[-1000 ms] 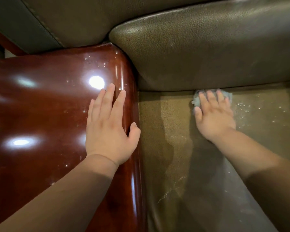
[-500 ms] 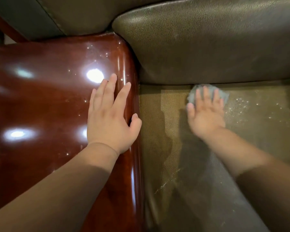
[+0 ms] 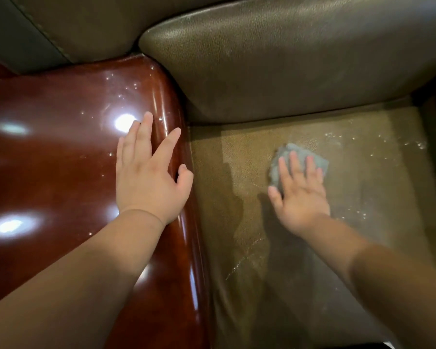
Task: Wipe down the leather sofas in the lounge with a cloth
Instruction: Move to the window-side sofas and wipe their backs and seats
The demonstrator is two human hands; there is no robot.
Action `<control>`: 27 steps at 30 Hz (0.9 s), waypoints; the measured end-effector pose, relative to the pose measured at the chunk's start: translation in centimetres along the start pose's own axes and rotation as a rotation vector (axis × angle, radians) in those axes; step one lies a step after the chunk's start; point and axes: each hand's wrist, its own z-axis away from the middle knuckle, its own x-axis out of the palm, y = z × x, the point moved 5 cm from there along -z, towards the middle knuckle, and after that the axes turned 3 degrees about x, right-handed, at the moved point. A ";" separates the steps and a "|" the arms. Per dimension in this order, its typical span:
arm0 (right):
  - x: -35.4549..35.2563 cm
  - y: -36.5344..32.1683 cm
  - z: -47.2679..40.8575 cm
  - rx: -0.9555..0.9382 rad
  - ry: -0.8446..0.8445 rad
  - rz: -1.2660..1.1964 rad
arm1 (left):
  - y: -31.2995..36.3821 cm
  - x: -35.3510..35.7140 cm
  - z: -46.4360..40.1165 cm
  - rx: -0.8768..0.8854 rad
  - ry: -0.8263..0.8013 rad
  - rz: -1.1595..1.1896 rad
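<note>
R hand [image 3: 300,195] flat, fingers straight, pressing grey cloth [image 3: 298,159] on sofa seat [image 3: 237,197], mid-cushion, well clear of back cushion [image 3: 287,71] seam; bare leather both sides. L hand [image 3: 149,177] open, flat on glossy wood armrest [image 3: 48,159], thumb over its inner edge.

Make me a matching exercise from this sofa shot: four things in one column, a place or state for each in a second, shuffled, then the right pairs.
Things
1. left hand
2. right hand
3. cloth
4. back cushion

Places or states
A. grey, crumpled, on the seat under flat fingers
B. dark leather, bulging out over the rear of the seat
C. resting flat on the glossy red-brown armrest
D. pressing down on the seat, fingers straight

Pairs: 1-C, 2-D, 3-A, 4-B
</note>
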 end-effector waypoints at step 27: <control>3.8 11.4 6.5 0.068 0.135 -0.127 | 15.7 16.8 18.3 -0.016 -0.463 0.022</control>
